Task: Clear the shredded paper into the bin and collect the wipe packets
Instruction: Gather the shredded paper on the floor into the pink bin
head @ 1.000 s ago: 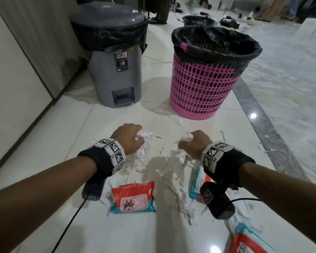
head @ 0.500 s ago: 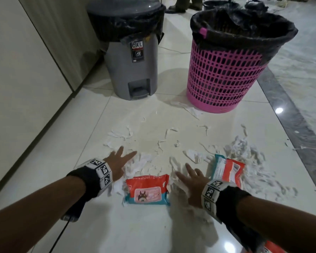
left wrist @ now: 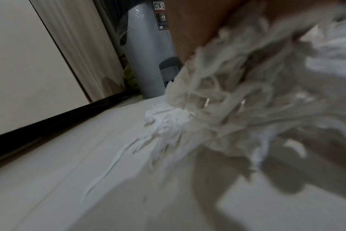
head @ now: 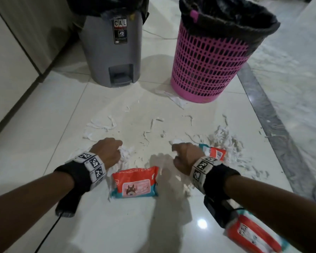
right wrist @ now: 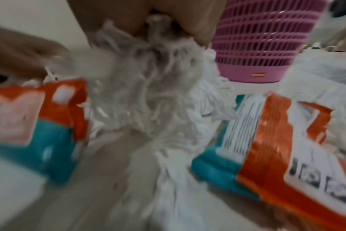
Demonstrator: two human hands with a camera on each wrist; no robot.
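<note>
White shredded paper (head: 224,143) lies scattered over the pale floor tiles. My left hand (head: 108,152) grips a bunch of shreds (left wrist: 237,96) just above the floor. My right hand (head: 184,156) grips another bunch (right wrist: 148,87). An orange and teal wipe packet (head: 135,182) lies between my wrists. A second packet (head: 214,152) lies beyond my right hand among shreds, and a third (head: 254,234) is under my right forearm. The pink basket (head: 210,63) with a black liner stands ahead on the right.
A grey pedal bin (head: 115,46) with a black liner stands ahead on the left, next to a beige wall panel (head: 11,57). A grey floor strip (head: 274,128) runs along the right. A loose paper strip (head: 173,99) lies at the basket's base.
Both hands lay flat and spread on the shreds half a second ago; now each has curled into a fist around a bunch. The view has dipped closer to the floor.
</note>
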